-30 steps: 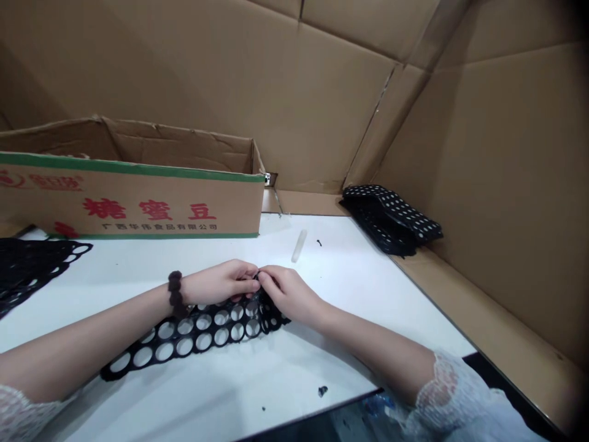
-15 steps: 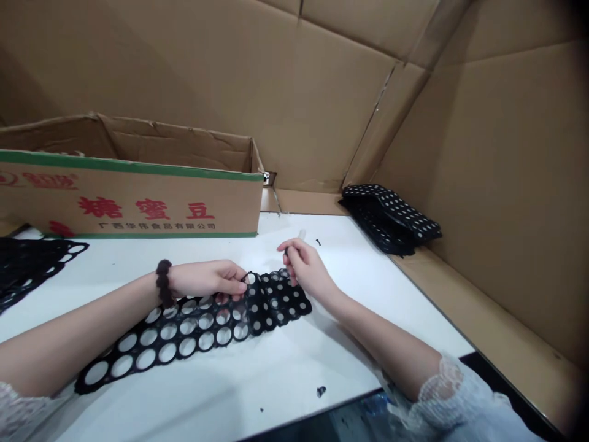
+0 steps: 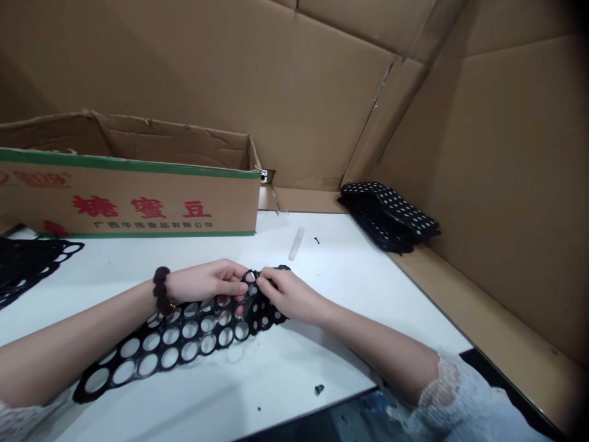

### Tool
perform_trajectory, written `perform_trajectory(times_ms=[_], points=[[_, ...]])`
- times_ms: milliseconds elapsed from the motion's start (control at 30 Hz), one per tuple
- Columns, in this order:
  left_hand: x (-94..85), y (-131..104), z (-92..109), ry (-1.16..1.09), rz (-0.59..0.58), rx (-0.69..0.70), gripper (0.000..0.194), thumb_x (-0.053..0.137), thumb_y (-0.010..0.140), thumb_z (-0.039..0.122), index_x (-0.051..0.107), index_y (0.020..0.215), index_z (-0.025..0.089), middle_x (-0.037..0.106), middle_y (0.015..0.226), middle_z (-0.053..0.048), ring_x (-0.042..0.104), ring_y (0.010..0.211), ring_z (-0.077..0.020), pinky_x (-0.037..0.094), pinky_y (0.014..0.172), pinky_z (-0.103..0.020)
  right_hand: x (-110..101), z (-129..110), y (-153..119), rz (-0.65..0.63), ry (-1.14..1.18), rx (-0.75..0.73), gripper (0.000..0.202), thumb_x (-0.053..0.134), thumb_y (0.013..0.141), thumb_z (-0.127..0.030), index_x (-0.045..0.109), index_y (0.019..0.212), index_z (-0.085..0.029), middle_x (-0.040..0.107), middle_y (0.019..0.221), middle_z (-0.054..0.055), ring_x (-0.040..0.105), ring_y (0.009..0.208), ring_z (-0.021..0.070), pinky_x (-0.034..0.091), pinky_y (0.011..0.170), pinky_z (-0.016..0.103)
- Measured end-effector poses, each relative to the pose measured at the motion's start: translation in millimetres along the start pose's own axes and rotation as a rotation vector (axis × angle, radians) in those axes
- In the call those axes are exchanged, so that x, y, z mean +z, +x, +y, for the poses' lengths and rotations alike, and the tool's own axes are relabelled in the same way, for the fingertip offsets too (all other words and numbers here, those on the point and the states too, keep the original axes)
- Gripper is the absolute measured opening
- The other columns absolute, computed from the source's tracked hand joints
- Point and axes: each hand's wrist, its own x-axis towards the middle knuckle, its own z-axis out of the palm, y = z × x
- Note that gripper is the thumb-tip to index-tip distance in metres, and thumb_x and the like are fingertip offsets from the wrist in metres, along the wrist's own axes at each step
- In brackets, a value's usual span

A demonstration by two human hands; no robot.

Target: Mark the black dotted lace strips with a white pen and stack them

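Note:
A long black sheet [image 3: 180,344] with rows of large round holes lies slantwise on the white table. Its right end is a darker section [image 3: 265,312] with smaller pale circles. My left hand [image 3: 209,279] is closed on the sheet's upper edge, thumb against fingers, just left of that section. Close beside it, my right hand [image 3: 289,293] pinches the upper edge of the small-circle section. The right fingers hide part of that section. Behind the right hand, a clear narrow plastic piece [image 3: 296,244] lies on the table.
A cardboard box [image 3: 175,196] with red lettering stands behind my left hand. A folded black dotted stack [image 3: 391,215] rests at the right edge, and more black holed sheets [image 3: 32,261] lie far left. Small black scraps [image 3: 319,389] dot the table [image 3: 350,264]. Cardboard walls [image 3: 184,67] surround it.
My right hand has come down and left onto the sheet's upper edge, beside my left hand. The clear plastic piece now shows fully. The left hand keeps its hold.

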Motion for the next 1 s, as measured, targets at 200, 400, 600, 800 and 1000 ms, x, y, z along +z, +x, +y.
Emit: perform_trajectory(times_ms=[200, 400, 600, 800, 1000], points=[[4.1, 2, -2, -0.023, 0.015, 0.0, 0.028, 0.042, 0.084, 0.038, 0.053, 0.094, 0.015, 0.06, 0.068, -0.002, 0.051, 0.049, -0.0087, 0.034, 0.046, -0.018, 1, -6, -4, -0.053, -0.053, 0.002, 0.035, 0.037, 0.081, -0.052, 0.042, 0.071, -0.018, 0.048, 0.061, -0.003, 0.04, 0.055, 0.0087, 0.025, 0.052, 0.021], [3.2, 3, -3, -0.004, 0.055, 0.037, 0.025, 0.046, 0.082, 0.037, 0.052, 0.09, 0.015, 0.057, 0.073, -0.001, 0.048, 0.057, -0.0089, 0.034, 0.049, -0.018, -1, 1, 1, -0.085, 0.172, -0.045, 0.024, 0.034, 0.085, -0.034, 0.045, 0.072, -0.017, 0.048, 0.068, -0.002, 0.042, 0.063, 0.0091, 0.032, 0.059, 0.022], [-4.3, 1, -3, -0.007, 0.008, -0.013, 0.023, 0.046, 0.081, 0.036, 0.051, 0.084, 0.014, 0.052, 0.07, 0.0, 0.042, 0.053, -0.0074, 0.034, 0.05, -0.018, -11, 16, 12, 0.098, 0.677, 0.234, 0.018, 0.037, 0.081, -0.03, 0.042, 0.069, -0.017, 0.03, 0.054, -0.006, 0.03, 0.044, 0.0058, 0.029, 0.041, 0.018], [-5.1, -3, 6, 0.154, 0.037, -0.079, 0.03, 0.042, 0.082, 0.041, 0.054, 0.092, 0.016, 0.043, 0.069, 0.002, 0.035, 0.056, -0.0077, 0.031, 0.05, -0.017, -23, 17, 12, 0.171, 0.801, 0.27, 0.013, 0.039, 0.079, -0.026, 0.048, 0.083, -0.017, 0.037, 0.059, -0.005, 0.034, 0.039, 0.0043, 0.03, 0.033, 0.017], [-4.5, -2, 7, 0.399, 0.01, -0.069, 0.03, 0.063, 0.064, 0.038, 0.051, 0.08, 0.015, 0.04, 0.066, 0.004, 0.036, 0.058, -0.0093, 0.03, 0.052, -0.018, -13, -9, -3, -0.183, 0.517, 0.123, 0.025, 0.033, 0.083, -0.031, 0.046, 0.069, -0.016, 0.038, 0.058, -0.004, 0.033, 0.046, 0.0046, 0.027, 0.04, 0.017]])
